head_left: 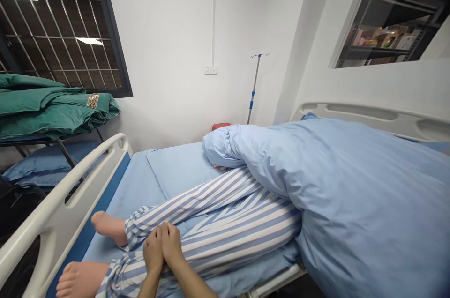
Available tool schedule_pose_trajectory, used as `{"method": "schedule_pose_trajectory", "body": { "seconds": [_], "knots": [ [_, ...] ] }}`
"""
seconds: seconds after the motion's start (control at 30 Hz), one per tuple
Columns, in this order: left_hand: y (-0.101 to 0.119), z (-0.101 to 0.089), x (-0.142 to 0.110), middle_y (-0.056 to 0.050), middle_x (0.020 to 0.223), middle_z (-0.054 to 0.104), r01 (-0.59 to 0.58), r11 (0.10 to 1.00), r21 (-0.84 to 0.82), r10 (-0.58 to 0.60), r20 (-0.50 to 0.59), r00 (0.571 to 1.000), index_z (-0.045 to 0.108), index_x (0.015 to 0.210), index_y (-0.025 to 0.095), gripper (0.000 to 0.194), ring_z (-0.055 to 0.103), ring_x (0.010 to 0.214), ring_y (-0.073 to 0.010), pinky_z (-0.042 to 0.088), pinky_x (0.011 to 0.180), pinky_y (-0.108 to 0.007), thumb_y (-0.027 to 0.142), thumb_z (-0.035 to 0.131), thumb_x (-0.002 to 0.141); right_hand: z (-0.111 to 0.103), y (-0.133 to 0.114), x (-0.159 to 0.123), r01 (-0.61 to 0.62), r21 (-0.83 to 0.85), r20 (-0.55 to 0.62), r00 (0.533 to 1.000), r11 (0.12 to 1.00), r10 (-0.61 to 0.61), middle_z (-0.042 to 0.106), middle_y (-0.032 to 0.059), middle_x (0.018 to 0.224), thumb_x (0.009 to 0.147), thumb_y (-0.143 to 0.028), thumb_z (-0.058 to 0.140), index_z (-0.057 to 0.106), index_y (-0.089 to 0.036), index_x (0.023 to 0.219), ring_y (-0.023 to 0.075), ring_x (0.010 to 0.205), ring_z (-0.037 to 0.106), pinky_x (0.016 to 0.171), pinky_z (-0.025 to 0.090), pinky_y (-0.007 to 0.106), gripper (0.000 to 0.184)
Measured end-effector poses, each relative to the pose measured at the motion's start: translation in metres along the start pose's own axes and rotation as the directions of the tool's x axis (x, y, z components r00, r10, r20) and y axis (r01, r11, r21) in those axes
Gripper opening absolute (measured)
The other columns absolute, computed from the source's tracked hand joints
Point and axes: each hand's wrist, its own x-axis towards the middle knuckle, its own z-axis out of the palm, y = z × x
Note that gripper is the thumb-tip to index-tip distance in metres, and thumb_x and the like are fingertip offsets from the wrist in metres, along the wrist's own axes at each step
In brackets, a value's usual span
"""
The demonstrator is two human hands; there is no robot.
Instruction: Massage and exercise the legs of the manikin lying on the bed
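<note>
My left hand [153,250] and my right hand [172,244] lie side by side, fingers stretched flat, on the lower leg of a figure in blue-and-white striped pyjama trousers [218,223]. The figure lies on a hospital bed with a light blue sheet [168,171]. Its two bare feet [107,227] point toward the white footboard [59,204]. A light blue duvet [344,195] covers the figure from the thighs up, so the upper body is hidden. Neither hand holds anything.
A white headboard [372,117] stands at the right. An IV pole [253,87] stands by the wall behind the bed. Folded green blankets [52,106] lie on a rack at the left, with blue pillows [45,162] beneath. A barred window is above them.
</note>
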Motion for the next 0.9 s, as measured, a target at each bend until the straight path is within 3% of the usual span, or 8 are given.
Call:
{"method": "schedule_pose_trajectory", "body": {
  "seconds": [0.17,0.3,0.53,0.63,0.73,0.8,0.9],
  "knots": [
    [0.005,-0.003,-0.003,-0.008,0.096,0.065,-0.044,0.995,0.089,0.038,0.065,0.997,0.062,0.088,0.018,0.025,0.058,0.087,-0.0187,0.040,0.073,-0.026,0.017,0.039,0.079,-0.028,-0.020,0.010,0.132,-0.235,0.125,0.987,0.963,-0.105,0.060,0.0036,0.057,0.085,-0.026,0.034,0.056,-0.017,0.056,0.0122,0.053,0.049,0.050,0.025,0.024,0.037],
    [0.010,-0.004,-0.006,-0.007,0.096,0.064,-0.063,0.986,0.154,0.047,0.104,0.993,0.062,0.087,0.019,0.025,0.058,0.084,-0.0183,0.040,0.072,-0.025,0.018,0.038,0.080,-0.050,-0.031,0.015,0.259,-0.268,0.153,0.962,0.928,-0.224,0.060,0.0023,0.056,0.089,-0.029,0.031,0.056,-0.016,0.058,0.0104,0.051,0.047,0.050,0.023,0.024,0.042],
    [0.006,0.004,-0.005,-0.009,0.095,0.064,-0.245,0.912,0.330,0.207,0.147,0.967,0.063,0.090,0.018,0.033,0.058,0.085,-0.0211,0.040,0.074,-0.029,0.012,0.033,0.079,-0.049,0.009,-0.001,0.225,-0.477,0.085,0.974,0.850,-0.210,0.063,0.0048,0.061,0.087,-0.026,0.036,0.059,-0.018,0.066,0.0144,0.055,0.055,0.051,0.022,0.024,0.032],
    [0.003,0.007,-0.002,-0.008,0.097,0.065,-0.276,0.932,0.234,0.252,0.129,0.959,0.064,0.088,0.020,0.031,0.058,0.090,-0.0209,0.040,0.076,-0.027,0.010,0.039,0.074,-0.045,0.011,-0.004,0.219,-0.500,0.057,0.974,0.838,-0.221,0.063,0.0055,0.062,0.087,-0.026,0.035,0.059,-0.019,0.066,0.0156,0.056,0.056,0.051,0.023,0.025,0.033],
    [0.008,0.005,0.001,-0.006,0.090,0.066,-0.237,0.971,0.024,0.235,0.073,0.969,0.064,0.078,0.021,0.022,0.058,0.085,-0.0196,0.041,0.073,-0.025,0.015,0.044,0.071,-0.047,0.006,-0.003,0.177,-0.449,0.022,0.982,0.876,-0.187,0.064,0.0060,0.062,0.088,-0.026,0.034,0.059,-0.019,0.065,0.0164,0.057,0.057,0.051,0.024,0.025,0.035],
    [0.019,0.000,0.004,-0.005,0.078,0.066,-0.181,0.972,-0.153,0.191,0.054,0.980,0.061,0.069,0.020,0.020,0.058,0.075,-0.0188,0.041,0.068,-0.025,0.024,0.043,0.074,-0.050,0.005,0.001,0.140,-0.360,0.004,0.989,0.922,-0.148,0.064,0.0059,0.063,0.089,-0.028,0.032,0.059,-0.019,0.064,0.0162,0.058,0.057,0.051,0.026,0.025,0.038],
    [0.046,-0.011,0.008,-0.001,0.055,0.055,-0.098,0.914,-0.395,0.123,0.039,0.992,0.051,0.055,0.019,0.035,0.050,0.058,-0.0162,0.038,0.058,-0.026,0.040,0.036,0.079,-0.054,0.008,0.008,0.060,-0.163,-0.032,0.997,0.985,-0.066,0.062,0.0054,0.062,0.090,-0.033,0.028,0.057,-0.018,0.062,0.0156,0.058,0.055,0.053,0.030,0.024,0.042]
  ]
}}
